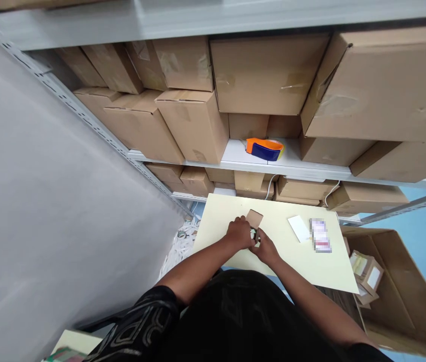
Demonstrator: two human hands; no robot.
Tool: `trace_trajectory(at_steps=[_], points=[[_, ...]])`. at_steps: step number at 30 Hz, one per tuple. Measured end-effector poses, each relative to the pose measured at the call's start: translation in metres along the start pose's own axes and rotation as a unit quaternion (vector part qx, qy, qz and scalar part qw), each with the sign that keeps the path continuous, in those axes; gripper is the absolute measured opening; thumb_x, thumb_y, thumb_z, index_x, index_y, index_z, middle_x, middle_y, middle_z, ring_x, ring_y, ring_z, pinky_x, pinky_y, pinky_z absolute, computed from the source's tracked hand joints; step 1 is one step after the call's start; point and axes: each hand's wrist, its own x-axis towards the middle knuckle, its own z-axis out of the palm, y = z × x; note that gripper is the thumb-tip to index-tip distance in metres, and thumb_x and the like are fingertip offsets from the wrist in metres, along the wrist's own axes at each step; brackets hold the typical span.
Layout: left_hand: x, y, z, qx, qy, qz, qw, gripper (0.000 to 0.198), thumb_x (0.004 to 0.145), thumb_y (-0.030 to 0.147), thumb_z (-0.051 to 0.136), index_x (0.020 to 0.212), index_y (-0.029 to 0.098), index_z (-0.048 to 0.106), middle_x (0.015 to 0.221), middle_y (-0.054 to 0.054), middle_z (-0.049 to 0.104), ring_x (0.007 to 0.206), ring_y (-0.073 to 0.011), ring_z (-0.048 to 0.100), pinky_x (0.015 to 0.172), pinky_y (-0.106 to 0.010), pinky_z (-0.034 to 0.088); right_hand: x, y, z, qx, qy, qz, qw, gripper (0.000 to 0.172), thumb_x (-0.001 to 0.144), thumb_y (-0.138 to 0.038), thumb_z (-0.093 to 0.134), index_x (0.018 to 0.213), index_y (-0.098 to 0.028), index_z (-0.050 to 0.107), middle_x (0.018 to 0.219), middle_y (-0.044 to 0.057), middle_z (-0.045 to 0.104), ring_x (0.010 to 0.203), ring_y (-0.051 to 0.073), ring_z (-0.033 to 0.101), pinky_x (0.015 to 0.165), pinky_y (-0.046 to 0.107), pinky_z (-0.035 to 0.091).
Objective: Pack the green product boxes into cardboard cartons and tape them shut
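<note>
Above the pale table (220,211), both my hands are closed around a small cardboard box (254,218) whose brown flap stands up on the far side. My left hand (240,233) wraps its left side, knuckles upward. On the other side, my right hand (266,249) grips the near right edge with thumb and fingers. Between the hands shows a small patch of white and green; what it is I cannot make out. Farther right on the table lie a flat white box or pad (299,229) and a blurred-out phone-like item (320,235).
Shelves of cardboard boxes (193,120) rise behind the table. An orange and blue tape-like roll (265,149) sits on the shelf (291,151). A large open carton (390,261) holding small parcels stands at right. White paper scraps (177,251) lie on the left floor beside the grey wall (65,211).
</note>
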Motion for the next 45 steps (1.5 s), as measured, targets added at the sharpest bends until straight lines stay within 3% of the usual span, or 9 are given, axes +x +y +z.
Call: trace_trajectory(at_steps=[3,8,15,20,25,28,34,40,45], points=[[-0.006,-0.009,-0.022,-0.047,0.062,0.012,0.997,0.051,0.061,0.039,0.081,0.103,0.015,0.065,0.112,-0.017,0.058,0.096,-0.0357,0.062,0.077,-0.046,0.055,0.011,-0.003,0.001,0.009,0.005,-0.002,1.0,0.063,0.072,-0.033,0.075,0.131,-0.027,0.054,0.115,0.006,0.07,0.1,0.027,0.068,0.086,0.039,0.054],[-0.032,-0.031,-0.082,-0.184,0.17,0.051,0.967,0.038,0.064,0.031,0.078,0.093,0.02,0.058,0.109,-0.006,0.052,0.069,-0.0146,0.057,0.067,-0.033,0.054,0.036,-0.012,0.007,0.0,0.028,0.009,1.0,0.077,0.069,-0.036,0.083,0.139,-0.028,0.052,0.121,0.008,0.069,0.109,0.03,0.067,0.092,0.041,0.053],[-0.061,-0.079,-0.13,-0.453,0.271,0.107,0.843,0.035,0.072,0.023,0.067,0.106,0.021,0.056,0.096,-0.001,0.058,0.079,-0.0121,0.059,0.074,-0.025,0.052,0.041,-0.02,-0.005,0.012,0.005,0.007,1.0,0.081,0.065,-0.039,0.084,0.138,-0.023,0.054,0.13,0.013,0.066,0.12,0.036,0.062,0.1,0.047,0.051],[-0.067,-0.098,-0.119,-0.571,0.248,0.133,0.771,0.048,0.079,0.034,0.068,0.123,0.019,0.056,0.117,-0.01,0.066,0.11,-0.022,0.065,0.098,-0.036,0.051,0.001,-0.031,-0.042,0.112,0.102,0.045,0.987,0.071,0.078,-0.053,0.07,0.141,-0.026,0.052,0.149,0.014,0.053,0.124,0.036,0.06,0.101,0.052,0.051],[-0.066,-0.088,-0.099,-0.664,0.16,0.201,0.702,0.059,0.079,0.044,0.077,0.129,0.018,0.059,0.13,-0.016,0.066,0.127,-0.0325,0.06,0.111,-0.047,0.045,-0.034,-0.084,-0.053,0.449,-0.157,0.112,0.873,0.073,0.092,-0.079,0.036,0.134,-0.022,0.056,0.114,0.016,0.07,0.084,0.029,0.073,0.068,0.041,0.058],[-0.062,-0.071,-0.084,-0.715,0.177,0.168,0.656,0.064,0.079,0.044,0.08,0.134,0.021,0.058,0.142,-0.015,0.06,0.136,-0.0329,0.054,0.116,-0.047,0.04,-0.037,-0.111,-0.044,0.531,-0.168,0.095,0.825,0.053,0.089,-0.065,0.063,0.123,-0.025,0.058,0.104,0.009,0.071,0.072,0.021,0.069,0.064,0.034,0.055],[-0.063,-0.039,-0.051,-0.811,0.146,-0.026,0.567,0.066,0.075,0.038,0.086,0.131,0.019,0.058,0.121,-0.012,0.071,0.117,-0.0303,0.065,0.103,-0.047,0.051,-0.04,-0.111,-0.034,0.435,0.027,0.021,0.9,0.074,0.063,-0.032,0.095,0.123,-0.034,0.051,0.119,0.001,0.062,0.099,0.021,0.062,0.081,0.033,0.055],[-0.064,-0.03,-0.056,-0.841,0.075,0.044,0.534,0.062,0.072,0.025,0.082,0.129,0.017,0.06,0.122,-0.015,0.073,0.118,-0.0344,0.066,0.105,-0.052,0.048,-0.042,-0.108,-0.049,0.526,-0.174,0.12,0.824,0.05,0.083,-0.06,0.07,0.119,-0.026,0.065,0.114,0.007,0.069,0.094,0.025,0.065,0.079,0.039,0.054],[-0.063,-0.019,-0.054,-0.854,0.049,0.078,0.512,0.062,0.077,0.037,0.076,0.133,0.018,0.056,0.126,-0.015,0.07,0.118,-0.0344,0.066,0.104,-0.051,0.048,-0.042,-0.126,-0.05,0.464,-0.194,0.061,0.862,0.049,0.078,-0.059,0.075,0.108,-0.021,0.07,0.104,0.008,0.073,0.1,0.03,0.065,0.086,0.04,0.051]])
